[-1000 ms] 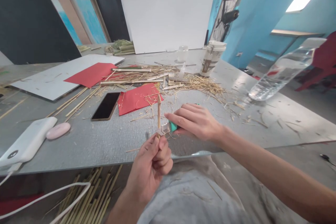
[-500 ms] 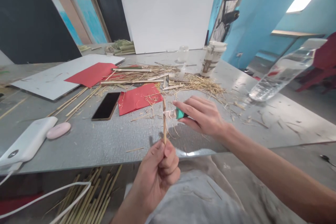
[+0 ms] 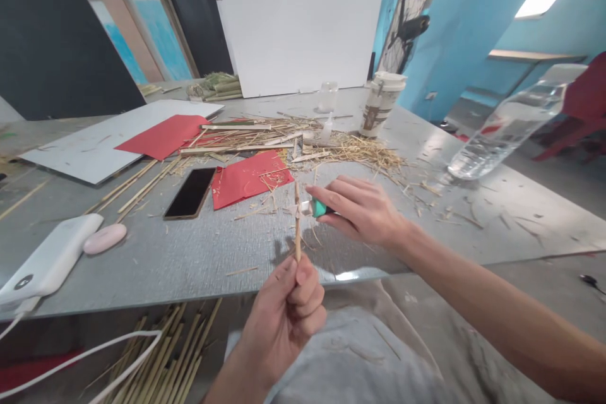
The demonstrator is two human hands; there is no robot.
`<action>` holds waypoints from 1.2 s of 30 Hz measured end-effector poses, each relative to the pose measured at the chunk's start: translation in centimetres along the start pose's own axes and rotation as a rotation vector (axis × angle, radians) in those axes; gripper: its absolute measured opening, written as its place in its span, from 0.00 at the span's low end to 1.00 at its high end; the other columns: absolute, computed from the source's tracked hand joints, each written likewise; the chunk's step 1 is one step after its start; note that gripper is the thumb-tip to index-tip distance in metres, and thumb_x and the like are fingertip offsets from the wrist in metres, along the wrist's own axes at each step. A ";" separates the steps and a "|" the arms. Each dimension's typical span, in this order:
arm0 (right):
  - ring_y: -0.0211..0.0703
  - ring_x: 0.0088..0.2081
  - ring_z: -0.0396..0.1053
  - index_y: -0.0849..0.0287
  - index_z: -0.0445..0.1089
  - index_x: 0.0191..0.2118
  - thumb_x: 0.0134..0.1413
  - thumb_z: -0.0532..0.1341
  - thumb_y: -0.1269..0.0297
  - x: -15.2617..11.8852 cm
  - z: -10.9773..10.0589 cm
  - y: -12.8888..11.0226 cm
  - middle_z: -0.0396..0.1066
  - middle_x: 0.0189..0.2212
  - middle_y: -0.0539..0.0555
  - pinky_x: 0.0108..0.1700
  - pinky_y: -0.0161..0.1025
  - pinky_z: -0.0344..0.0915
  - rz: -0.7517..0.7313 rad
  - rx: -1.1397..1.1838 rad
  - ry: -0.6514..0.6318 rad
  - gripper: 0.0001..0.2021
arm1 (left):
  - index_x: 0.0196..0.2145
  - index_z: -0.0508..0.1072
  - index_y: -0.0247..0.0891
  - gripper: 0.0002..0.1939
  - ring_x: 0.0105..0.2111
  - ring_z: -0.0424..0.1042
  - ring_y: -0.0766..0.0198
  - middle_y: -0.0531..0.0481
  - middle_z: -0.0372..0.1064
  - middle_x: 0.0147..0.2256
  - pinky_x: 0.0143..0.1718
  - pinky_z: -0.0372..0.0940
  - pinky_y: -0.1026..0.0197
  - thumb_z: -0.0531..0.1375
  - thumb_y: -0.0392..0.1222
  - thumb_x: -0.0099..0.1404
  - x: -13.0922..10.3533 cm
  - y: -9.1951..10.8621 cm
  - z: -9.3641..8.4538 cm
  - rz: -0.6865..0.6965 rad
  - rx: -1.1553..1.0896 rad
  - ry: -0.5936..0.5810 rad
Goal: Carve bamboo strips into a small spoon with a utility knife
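Upright in my left hand [image 3: 291,309] is a thin tan stalk [image 3: 298,233], pinched near its lower end at the table's front edge. My right hand [image 3: 355,208] is closed on a small green-handled cutter [image 3: 319,207], held sideways. Its pale blade meets the stalk at the upper part; the exact contact is blurred. Behind the stalk lies a red sheet [image 3: 250,178] with straw bits on it.
Cut stalks [image 3: 237,139] and straw shavings [image 3: 369,153] spread across the table [image 3: 189,265]. Around them are a phone [image 3: 190,193], white power bank [image 3: 52,259], pink oval case [image 3: 105,238], paper cup [image 3: 381,104] and tilted-looking water bottle [image 3: 511,126].
The cutter and my right hand have shifted slightly left and down along the stalk. My left hand keeps its grip, nearly still.
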State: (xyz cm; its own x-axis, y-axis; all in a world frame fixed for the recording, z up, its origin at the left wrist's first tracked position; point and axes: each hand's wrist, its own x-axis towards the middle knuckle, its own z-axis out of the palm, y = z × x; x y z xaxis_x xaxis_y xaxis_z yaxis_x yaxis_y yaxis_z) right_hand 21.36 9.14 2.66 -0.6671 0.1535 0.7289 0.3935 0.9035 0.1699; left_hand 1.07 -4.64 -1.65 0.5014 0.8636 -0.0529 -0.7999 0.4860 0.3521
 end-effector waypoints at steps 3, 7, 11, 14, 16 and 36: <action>0.44 0.33 0.66 0.66 0.70 0.62 0.81 0.54 0.56 0.0 0.0 -0.3 0.73 0.34 0.54 0.34 0.41 0.63 0.001 -0.050 0.015 0.19 | 0.31 0.73 0.36 0.16 0.21 0.34 0.71 0.63 0.42 0.23 0.18 0.42 0.70 0.70 0.46 0.73 0.1 0.2 0.0 0.010 0.004 0.004; 0.44 0.33 0.67 0.66 0.70 0.63 0.80 0.56 0.56 0.1 0.3 -0.4 0.74 0.35 0.54 0.35 0.42 0.63 -0.004 -0.107 0.063 0.19 | 0.31 0.74 0.36 0.16 0.22 0.35 0.71 0.63 0.41 0.23 0.19 0.45 0.70 0.71 0.47 0.72 0.0 0.5 0.3 0.047 0.049 0.020; 0.44 0.33 0.67 0.64 0.70 0.63 0.79 0.57 0.57 0.2 0.4 0.0 0.73 0.34 0.54 0.36 0.42 0.64 0.011 -0.093 0.085 0.18 | 0.31 0.74 0.36 0.17 0.22 0.36 0.71 0.63 0.42 0.22 0.20 0.47 0.71 0.71 0.48 0.72 -0.3 0.5 0.4 0.088 0.122 0.055; 0.44 0.32 0.67 0.63 0.70 0.63 0.80 0.56 0.57 0.2 0.2 0.4 0.74 0.34 0.54 0.35 0.42 0.64 -0.014 -0.065 0.074 0.18 | 0.31 0.73 0.37 0.17 0.21 0.36 0.71 0.63 0.41 0.22 0.20 0.47 0.71 0.70 0.49 0.73 -0.3 0.2 0.2 0.078 0.125 0.052; 0.44 0.32 0.67 0.64 0.69 0.64 0.80 0.55 0.56 0.0 0.0 0.4 0.74 0.34 0.54 0.36 0.42 0.65 -0.032 -0.025 0.050 0.19 | 0.31 0.72 0.37 0.17 0.21 0.36 0.71 0.64 0.41 0.22 0.19 0.47 0.71 0.70 0.49 0.73 -0.2 0.1 0.0 0.062 0.107 0.052; 0.45 0.31 0.67 0.68 0.71 0.60 0.81 0.51 0.53 0.0 0.0 -1.2 0.73 0.32 0.54 0.35 0.42 0.65 -0.146 0.052 -0.121 0.23 | 0.33 0.67 0.39 0.21 0.22 0.37 0.71 0.64 0.41 0.23 0.22 0.45 0.69 0.65 0.56 0.75 0.0 1.1 0.4 0.131 0.403 0.090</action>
State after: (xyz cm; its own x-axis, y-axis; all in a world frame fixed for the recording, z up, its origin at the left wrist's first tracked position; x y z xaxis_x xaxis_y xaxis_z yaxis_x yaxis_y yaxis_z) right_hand 20.91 8.10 2.47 -0.7874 0.0631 0.6133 0.2555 0.9387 0.2314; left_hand 0.35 -4.15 -0.93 0.3587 0.9316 -0.0585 -0.6531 0.2952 0.6974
